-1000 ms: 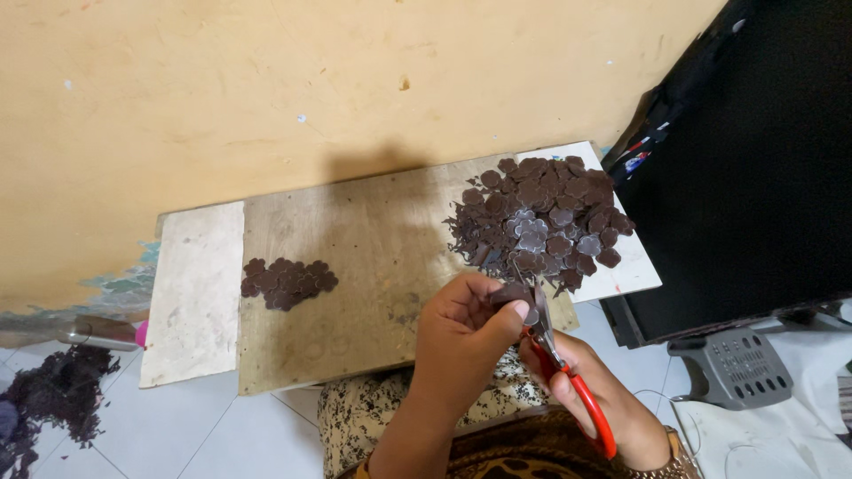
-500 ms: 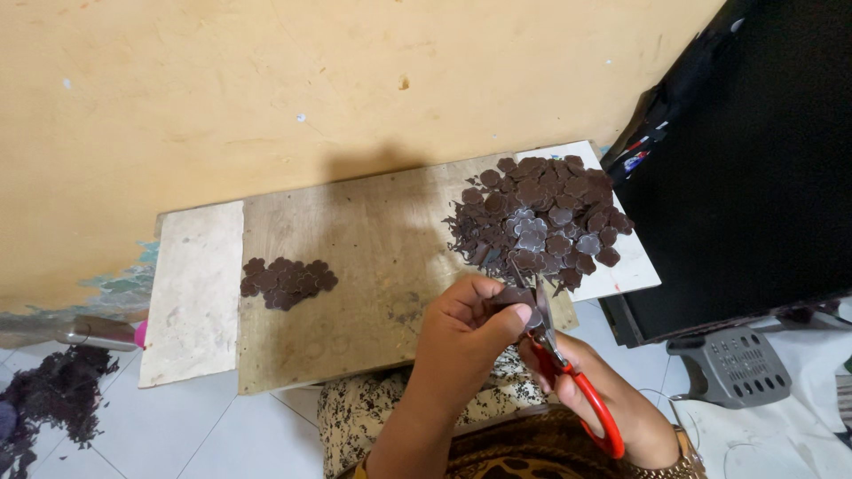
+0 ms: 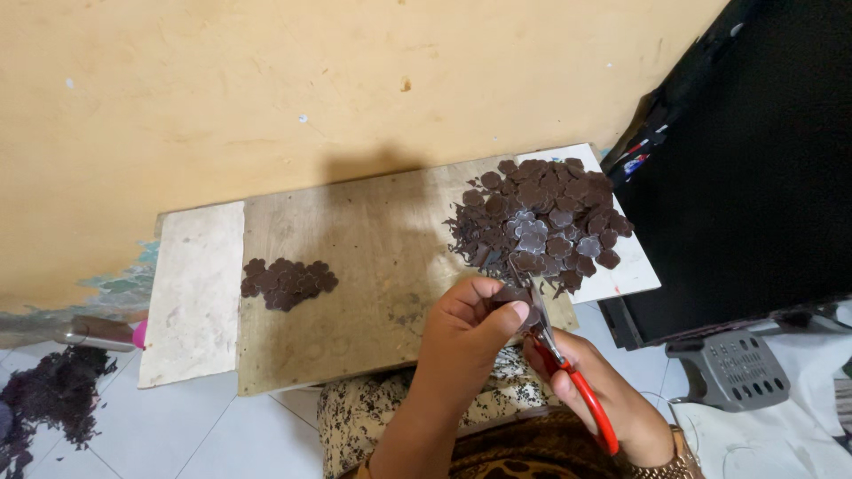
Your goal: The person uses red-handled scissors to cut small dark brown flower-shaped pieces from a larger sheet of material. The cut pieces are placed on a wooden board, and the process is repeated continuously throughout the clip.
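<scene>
My left hand (image 3: 466, 333) pinches a small dark brown piece (image 3: 512, 294) near the front edge of a wooden board (image 3: 364, 239). My right hand (image 3: 603, 399) grips red-handled scissors (image 3: 568, 372), and their blades meet that piece. Just beyond the hands lies a large heap of dark brown flower-shaped cutouts (image 3: 541, 217). A smaller pile of the same cutouts (image 3: 288, 282) rests on the left part of the board.
A pale board (image 3: 191, 293) lies left of the wooden one, against a yellow wall. A black screen (image 3: 754, 177) on a grey stand (image 3: 732, 368) rises at the right. Dark scraps (image 3: 53, 399) lie on the white floor tiles at lower left.
Both hands stay in place over the board's front edge. The scissors have shifted only slightly on the small piece.
</scene>
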`<state>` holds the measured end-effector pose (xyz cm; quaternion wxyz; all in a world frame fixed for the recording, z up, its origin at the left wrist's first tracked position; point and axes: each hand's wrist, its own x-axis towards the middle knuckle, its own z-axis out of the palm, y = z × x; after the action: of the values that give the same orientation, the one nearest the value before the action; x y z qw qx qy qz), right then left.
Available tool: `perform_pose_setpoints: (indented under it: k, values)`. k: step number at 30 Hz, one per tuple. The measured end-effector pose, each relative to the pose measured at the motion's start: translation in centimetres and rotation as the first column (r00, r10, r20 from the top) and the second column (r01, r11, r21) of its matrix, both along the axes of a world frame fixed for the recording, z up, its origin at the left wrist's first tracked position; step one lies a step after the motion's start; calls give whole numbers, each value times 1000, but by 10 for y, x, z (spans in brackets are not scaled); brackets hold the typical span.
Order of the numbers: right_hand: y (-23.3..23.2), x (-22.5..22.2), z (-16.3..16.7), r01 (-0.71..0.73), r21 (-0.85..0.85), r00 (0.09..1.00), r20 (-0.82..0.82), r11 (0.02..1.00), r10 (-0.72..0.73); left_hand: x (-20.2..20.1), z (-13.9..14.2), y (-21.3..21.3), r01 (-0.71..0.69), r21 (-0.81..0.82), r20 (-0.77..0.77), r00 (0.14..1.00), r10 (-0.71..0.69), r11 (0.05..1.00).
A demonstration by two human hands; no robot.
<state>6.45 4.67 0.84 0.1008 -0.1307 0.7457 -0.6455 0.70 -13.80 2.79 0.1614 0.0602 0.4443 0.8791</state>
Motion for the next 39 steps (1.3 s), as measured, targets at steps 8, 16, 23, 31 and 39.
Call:
perform_pose_setpoints:
  k: [8, 16, 23, 31, 39]
  values:
    - [4, 6, 4, -60, -31, 997, 46, 998, 61, 1, -3, 0, 12, -31, -23, 1000, -13, 999]
    - [-3, 4, 1, 0, -45, 998, -62, 999, -2, 3, -3, 5, -21, 52, 5, 1000, 21, 998]
    - [-4, -1, -4, 14, -19, 990, -138, 1000, -17, 5, 8, 4, 72, -1, -8, 997, -72, 997]
    - [2, 3, -1, -30, -25, 995, -100, 999, 28, 7, 8, 6, -35, -82, -55, 998, 30, 996]
    - [-8, 0, -7, 28, -10, 989, -144, 1000, -29, 8, 0, 10, -105, -47, -87, 991, 100, 993]
